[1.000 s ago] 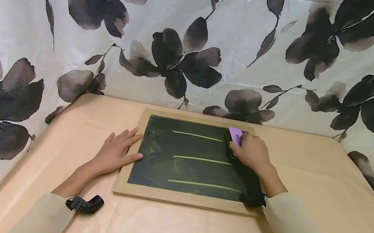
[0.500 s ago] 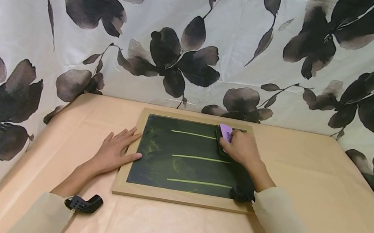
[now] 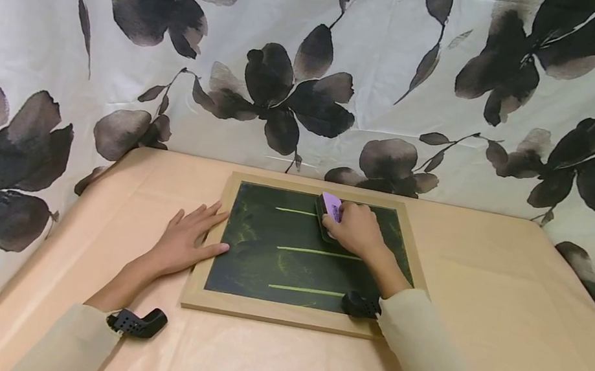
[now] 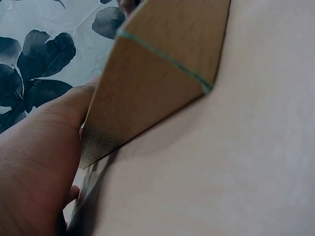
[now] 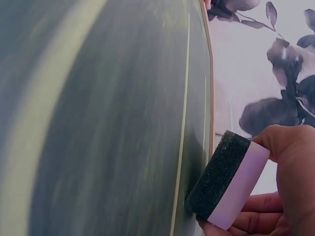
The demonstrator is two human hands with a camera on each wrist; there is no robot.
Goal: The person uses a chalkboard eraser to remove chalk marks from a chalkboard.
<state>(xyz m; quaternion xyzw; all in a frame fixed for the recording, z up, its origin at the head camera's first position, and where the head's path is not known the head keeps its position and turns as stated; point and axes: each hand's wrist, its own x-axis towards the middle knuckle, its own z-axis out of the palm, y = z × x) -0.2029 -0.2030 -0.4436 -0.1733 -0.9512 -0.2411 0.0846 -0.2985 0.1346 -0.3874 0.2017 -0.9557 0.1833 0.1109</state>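
A chalkboard [image 3: 249,263] in a pale wooden frame lies on the table, bearing three yellow chalk lines. My right hand [image 3: 359,230] grips a chalkboard eraser [image 3: 331,204] by its purple back, over the top line [image 3: 294,211]. In the right wrist view the eraser [image 5: 234,182] shows black felt facing the board, with one edge close to the surface; full contact is hard to tell. Spread fingers of my left hand [image 3: 187,239] rest at the board's left side, the thumb lying across the frame. The left wrist view shows that hand [image 4: 39,162] against the wooden frame [image 4: 157,69].
The middle line [image 3: 318,253] and bottom line [image 3: 306,291] run below, amid faint yellow smudges. A tan covering lies over the table [image 3: 256,362]. Behind it hangs a white cloth [image 3: 385,82] with dark flowers. Each wrist wears a black camera [image 3: 139,322].
My right hand has slid the eraser leftward along the top line, whose right part no longer shows to the right of the hand. The left hand stays in place.
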